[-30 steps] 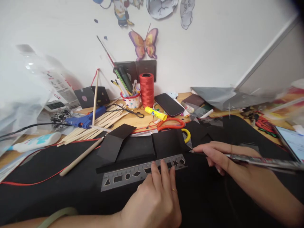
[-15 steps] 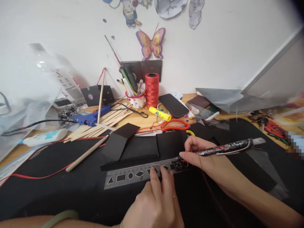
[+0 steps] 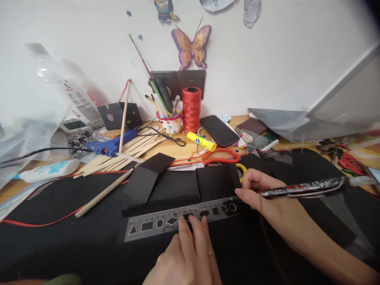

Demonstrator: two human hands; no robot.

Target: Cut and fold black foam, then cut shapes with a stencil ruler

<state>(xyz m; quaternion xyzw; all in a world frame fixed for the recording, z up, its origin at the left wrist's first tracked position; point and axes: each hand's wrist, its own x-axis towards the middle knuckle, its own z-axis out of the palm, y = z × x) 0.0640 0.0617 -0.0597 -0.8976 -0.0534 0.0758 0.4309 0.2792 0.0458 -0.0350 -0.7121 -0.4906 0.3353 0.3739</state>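
My left hand (image 3: 188, 253) lies on the clear plastic stencil ruler (image 3: 150, 226), its fingers stretched out and pressing on the ruler's middle. The ruler has cut-out shapes and rests along a narrow black strip (image 3: 133, 211) of card. In my right hand (image 3: 261, 190) is a slim pen (image 3: 299, 189) with a black, red and white pattern and a clip, pinched between thumb and fingers. Its tip meets the ruler's upper edge near the right end. Just beyond the ruler lie folded black card pieces (image 3: 175, 183).
Behind the card are orange-handled scissors (image 3: 221, 155), a yellow glue stick (image 3: 202, 141), a phone (image 3: 219, 130) and a red thread spool (image 3: 191, 111). At left lie wooden sticks (image 3: 118, 157), a blue glue gun (image 3: 111, 144) and a wooden-handled tool (image 3: 103, 194).
My right hand has slid right with the pen along the ruler's edge, to near its right end. My left hand still presses the ruler. The view has shifted slightly.
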